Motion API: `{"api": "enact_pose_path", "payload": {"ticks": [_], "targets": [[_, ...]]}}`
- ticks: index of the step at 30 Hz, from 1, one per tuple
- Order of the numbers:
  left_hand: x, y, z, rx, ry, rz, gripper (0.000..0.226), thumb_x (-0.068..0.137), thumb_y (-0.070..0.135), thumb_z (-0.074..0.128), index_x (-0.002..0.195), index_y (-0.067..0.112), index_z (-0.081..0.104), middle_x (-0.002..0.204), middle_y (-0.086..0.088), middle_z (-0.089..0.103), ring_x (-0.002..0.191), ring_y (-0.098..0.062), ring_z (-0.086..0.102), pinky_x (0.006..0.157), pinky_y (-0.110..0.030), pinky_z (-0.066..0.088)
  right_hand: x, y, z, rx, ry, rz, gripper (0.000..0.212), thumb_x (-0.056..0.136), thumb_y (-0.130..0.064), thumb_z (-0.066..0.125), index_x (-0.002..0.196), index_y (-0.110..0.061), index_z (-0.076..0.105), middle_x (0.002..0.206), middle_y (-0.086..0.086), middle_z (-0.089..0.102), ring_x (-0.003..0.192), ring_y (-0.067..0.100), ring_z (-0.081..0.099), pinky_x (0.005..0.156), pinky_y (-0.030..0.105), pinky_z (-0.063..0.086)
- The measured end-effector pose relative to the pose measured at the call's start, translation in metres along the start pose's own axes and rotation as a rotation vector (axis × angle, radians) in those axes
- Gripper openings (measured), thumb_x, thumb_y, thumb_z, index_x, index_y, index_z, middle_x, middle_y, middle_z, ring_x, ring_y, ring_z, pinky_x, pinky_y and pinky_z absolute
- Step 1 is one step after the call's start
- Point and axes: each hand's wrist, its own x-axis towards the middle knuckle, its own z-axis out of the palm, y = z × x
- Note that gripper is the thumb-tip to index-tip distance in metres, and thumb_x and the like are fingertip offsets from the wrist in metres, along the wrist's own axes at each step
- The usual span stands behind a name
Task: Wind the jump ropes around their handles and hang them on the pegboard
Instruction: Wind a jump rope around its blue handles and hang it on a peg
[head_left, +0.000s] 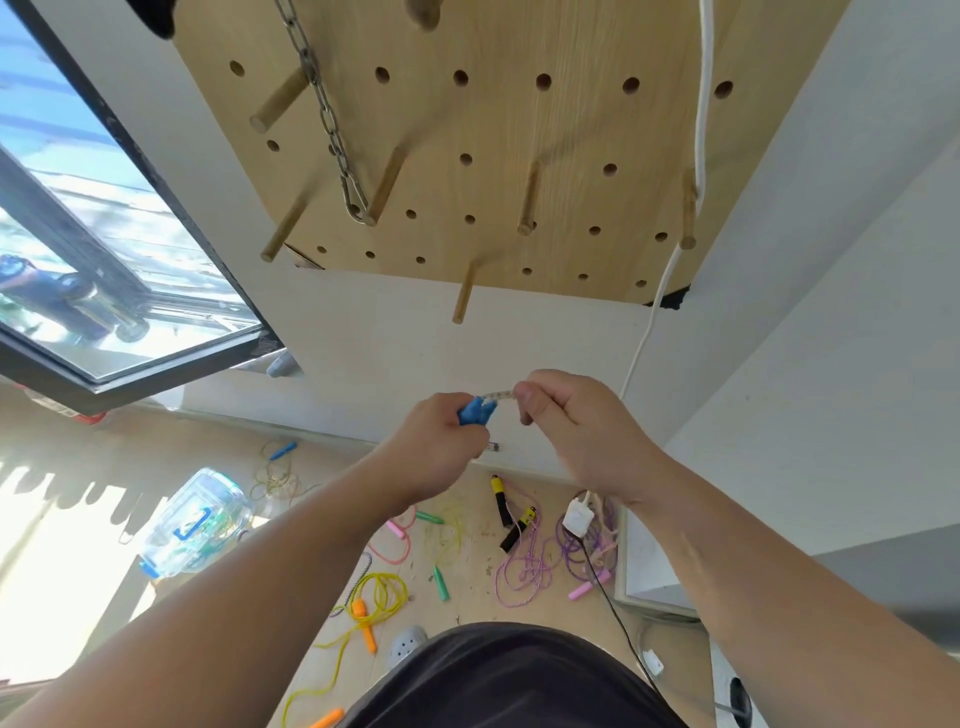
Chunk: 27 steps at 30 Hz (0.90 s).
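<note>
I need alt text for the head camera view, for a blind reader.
A person's left hand grips a blue plastic jump-rope handle while the right hand pinches the pale rope beside it, below a wooden pegboard. More coloured jump ropes lie on the floor.

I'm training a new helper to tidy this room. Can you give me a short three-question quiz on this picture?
1. True or false: the left hand grips blue handles.
2. Which thing hangs in front of the pegboard? A) a metal chain B) a towel C) a jump rope with orange handles
3. Fill in: the right hand pinches the ___ that runs from the blue handles.

Key: 1 true; 2 A; 3 rope.
</note>
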Motion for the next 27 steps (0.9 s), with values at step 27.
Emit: {"api": "enact_pose_path", "payload": {"ticks": [27], "targets": [[-0.016,0.028,0.015,-1.082,0.166,0.128,0.039,0.104,0.046,0.037,0.084,0.017,0.053,0.122,-0.005,0.073,0.121,-0.018,0.065,0.102,-0.044,0.046,-0.012,-0.026,0.031,0.337,-0.007,0.278,0.029,0.107,-0.043,0.041,0.133,-0.039,0.051,0.077,0.007,0.072,0.047,-0.004,0.054,0.059,0.018,0.035]]}}
